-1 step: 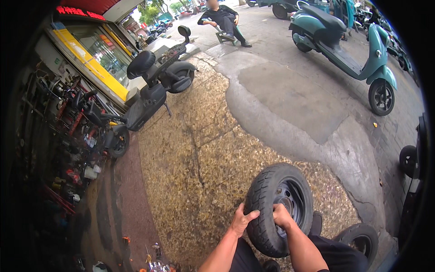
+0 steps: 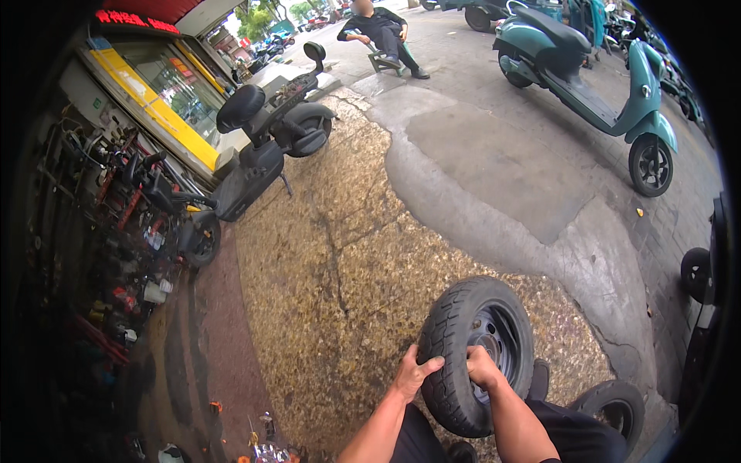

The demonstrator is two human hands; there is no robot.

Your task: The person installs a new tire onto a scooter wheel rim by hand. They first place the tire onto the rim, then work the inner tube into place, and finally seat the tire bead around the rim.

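Note:
A black scooter tyre (image 2: 448, 336) stands upright on the ground between my legs. Inside it sits a dark metal wheel rim (image 2: 505, 347). My left hand (image 2: 413, 376) grips the tyre's outer tread from the left, thumb lying across the tread and the other fingers hidden behind it. On the open side, my right hand (image 2: 482, 369) is closed at the tyre's inner edge next to the rim. Its fingertips are hidden, so I cannot tell whether a small tool is in it.
Another tyre (image 2: 629, 401) lies right of my leg. Metal parts (image 2: 266, 451) are at the lower left. A black scooter (image 2: 258, 158) stands ahead left near cluttered shelves (image 2: 116, 262). A teal scooter (image 2: 587, 85) and a seated person (image 2: 382, 35) are farther off.

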